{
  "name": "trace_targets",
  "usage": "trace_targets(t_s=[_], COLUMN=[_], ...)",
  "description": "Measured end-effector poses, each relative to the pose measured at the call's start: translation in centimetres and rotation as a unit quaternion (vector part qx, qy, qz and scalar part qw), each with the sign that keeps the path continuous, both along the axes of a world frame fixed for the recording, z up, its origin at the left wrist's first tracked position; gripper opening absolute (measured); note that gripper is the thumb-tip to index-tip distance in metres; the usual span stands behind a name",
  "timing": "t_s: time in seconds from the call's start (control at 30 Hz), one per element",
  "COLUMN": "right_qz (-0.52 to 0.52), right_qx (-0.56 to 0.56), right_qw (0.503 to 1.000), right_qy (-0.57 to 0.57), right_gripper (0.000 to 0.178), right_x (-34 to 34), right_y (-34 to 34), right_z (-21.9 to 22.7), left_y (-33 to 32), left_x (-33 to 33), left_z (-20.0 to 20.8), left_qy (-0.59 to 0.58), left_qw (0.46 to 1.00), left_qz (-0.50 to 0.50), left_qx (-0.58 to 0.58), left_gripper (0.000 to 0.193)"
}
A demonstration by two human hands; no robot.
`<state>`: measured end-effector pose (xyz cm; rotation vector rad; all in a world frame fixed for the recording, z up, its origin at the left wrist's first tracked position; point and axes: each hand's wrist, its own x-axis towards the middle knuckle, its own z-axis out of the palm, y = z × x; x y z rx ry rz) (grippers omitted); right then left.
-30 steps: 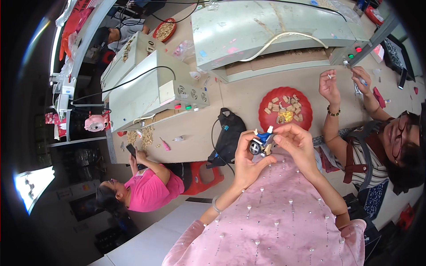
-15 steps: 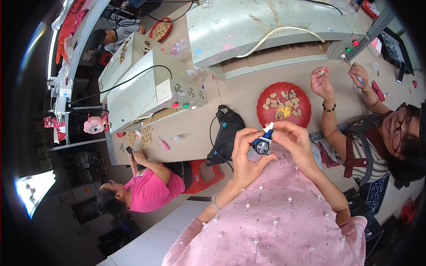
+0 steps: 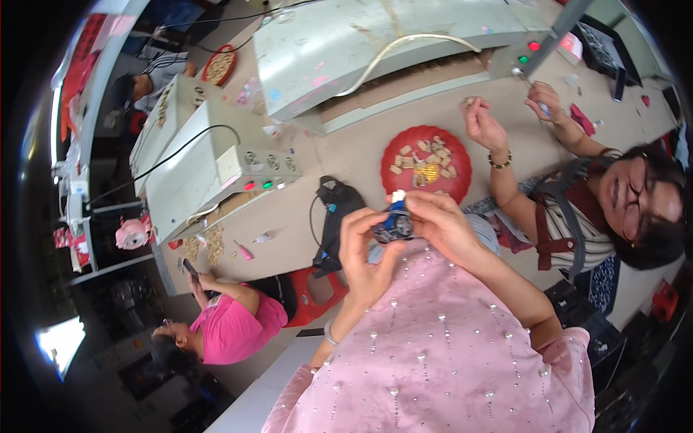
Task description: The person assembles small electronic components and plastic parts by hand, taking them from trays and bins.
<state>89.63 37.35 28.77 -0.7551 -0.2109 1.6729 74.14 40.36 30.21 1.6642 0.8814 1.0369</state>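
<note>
Held up in front of my chest is a small blue toy piece (image 3: 394, 225) with a dark grey wheel-like disc and a pale cream part on top; blur hides its finer detail. My left hand (image 3: 367, 249) closes on its left side, thumb below and fingers above. From the right, my right hand (image 3: 446, 227) pinches the upper part near the pale tip. Just beyond my hands, on the table, stands a red scalloped bowl (image 3: 462, 184) with several pale tan pieces and a small yellow heap in it.
A black bag (image 3: 339, 206) lies left of my hands. Grey machine housings (image 3: 390, 54) (image 3: 206, 166) stand across the table. At right, a co-worker's hands (image 3: 485, 124) hold small parts. Another person in pink (image 3: 242, 321) sits at left with a phone, beside a red stool (image 3: 321, 292).
The whole view has shifted, so the scene sits further left. The toy piece has turned between my fingers, its wheel no longer facing me squarely. Both hands keep their hold.
</note>
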Motion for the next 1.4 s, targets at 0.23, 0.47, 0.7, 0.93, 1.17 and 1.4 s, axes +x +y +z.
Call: trace_targets(t_s=[0.23,0.47,0.7,0.93,1.17,1.4], right_qz=[0.001,-0.008,0.012,0.018,0.005,0.011], right_qx=[0.005,-0.007,-0.003,0.014,0.004,-0.018], right_qw=[1.000,1.000,1.000,1.000,1.000,0.999], right_qy=[0.014,0.011,0.004,-0.007,-0.017,0.050], right_gripper=[0.032,0.032,0.034,0.036,0.031,0.032], right_x=[0.4,0.5,0.5,0.2,0.1,-0.2], right_y=[-0.3,-0.3,0.3,0.4,0.0,0.2], right_z=[-0.5,-0.7,-0.3,-0.3,-0.4,-0.2], left_y=[0.0,0.0,0.3,0.3,0.4,0.9], left_x=[0.1,0.5,0.3,-0.1,-0.6,-0.9], left_z=[-0.3,-0.2,-0.2,0.1,0.2,1.2], left_qy=[0.024,0.007,-0.040,-0.033,-0.049,-0.071], left_qw=[1.000,1.000,0.998,0.997,0.990,0.981], left_qz=[0.005,-0.006,-0.005,0.006,-0.053,-0.045], left_qx=[-0.005,-0.019,-0.054,-0.062,-0.119,-0.174], left_gripper=[0.042,0.040,0.037,0.037,0.038,0.033])
